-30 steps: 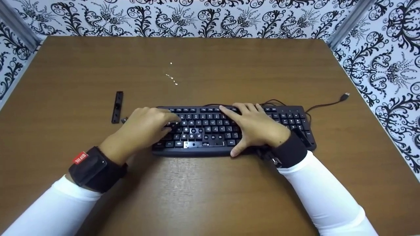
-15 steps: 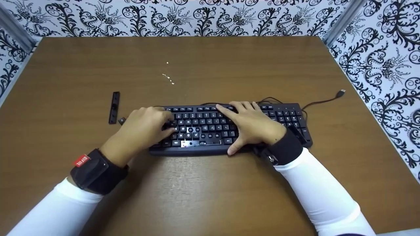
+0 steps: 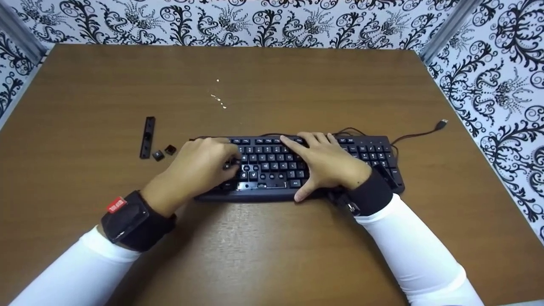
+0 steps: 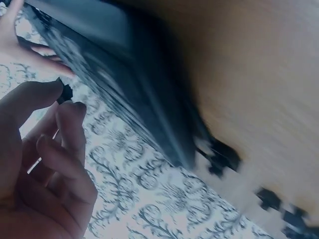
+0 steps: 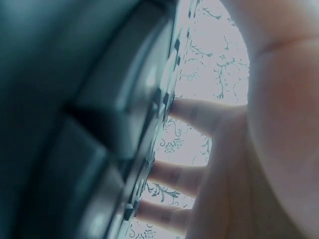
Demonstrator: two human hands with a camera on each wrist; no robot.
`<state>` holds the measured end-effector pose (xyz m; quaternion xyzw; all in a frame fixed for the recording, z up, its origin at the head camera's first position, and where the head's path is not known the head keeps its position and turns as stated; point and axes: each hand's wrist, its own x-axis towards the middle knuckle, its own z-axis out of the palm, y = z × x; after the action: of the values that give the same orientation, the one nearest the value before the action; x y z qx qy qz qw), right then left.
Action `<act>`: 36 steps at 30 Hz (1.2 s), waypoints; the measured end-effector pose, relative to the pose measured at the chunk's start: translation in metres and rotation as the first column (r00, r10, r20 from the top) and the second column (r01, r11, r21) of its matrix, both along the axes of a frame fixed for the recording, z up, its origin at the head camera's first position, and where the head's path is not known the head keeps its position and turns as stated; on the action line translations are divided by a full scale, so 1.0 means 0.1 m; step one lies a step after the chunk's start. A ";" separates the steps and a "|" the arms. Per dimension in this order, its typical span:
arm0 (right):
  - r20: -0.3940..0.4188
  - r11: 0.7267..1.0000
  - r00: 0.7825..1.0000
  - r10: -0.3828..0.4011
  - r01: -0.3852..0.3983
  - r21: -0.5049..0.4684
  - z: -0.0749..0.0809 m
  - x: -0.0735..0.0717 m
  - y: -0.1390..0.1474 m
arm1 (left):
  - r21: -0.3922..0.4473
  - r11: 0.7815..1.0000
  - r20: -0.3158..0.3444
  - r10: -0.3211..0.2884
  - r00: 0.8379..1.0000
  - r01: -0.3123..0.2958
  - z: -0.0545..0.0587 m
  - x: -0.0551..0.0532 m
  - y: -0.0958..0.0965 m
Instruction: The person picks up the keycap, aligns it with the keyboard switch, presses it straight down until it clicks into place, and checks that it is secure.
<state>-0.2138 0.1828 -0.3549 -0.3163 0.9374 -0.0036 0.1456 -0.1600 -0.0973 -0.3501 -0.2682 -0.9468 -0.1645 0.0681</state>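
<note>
A black keyboard (image 3: pixel 267 195) lies on the table with a pale bare strip where its space bar sits on such boards. Over its left end, my left hand (image 3: pixel 202 163) pinches a small black keycap (image 4: pixel 65 93) between thumb and forefinger; the left wrist view shows the other fingers curled loosely below. Spread across the right half of the keys is my right hand (image 3: pixel 329 163), thumb at the front edge and fingertips near the back row. To the left lie a loose space bar (image 3: pixel 147 138), one keycap (image 3: pixel 158 155) and another keycap (image 3: pixel 170 149).
The keyboard's cable (image 3: pixel 414 137) curves out behind it to a USB plug (image 3: pixel 442 124) at the right. Several pale specks (image 3: pixel 219 100) mark the wooden table (image 3: pixel 255 250) behind the keyboard. Patterned walls (image 3: pixel 306 23) border the table's far and side edges.
My left hand has shifted slightly right over the keyboard, and a second loose keycap shows beside the first. The right hand stays in place on the keys.
</note>
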 end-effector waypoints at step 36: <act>0.019 1.000 1.000 -0.009 0.009 0.003 0.02 0.00 0.01 | -0.017 1.000 0.016 0.004 1.000 -0.003 -0.14 0.03 0.53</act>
<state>-0.2135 0.1833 -0.3528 -0.3117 0.9375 -0.0061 0.1547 -0.1574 -0.0438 -0.3642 -0.2658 -0.9491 -0.1584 0.0583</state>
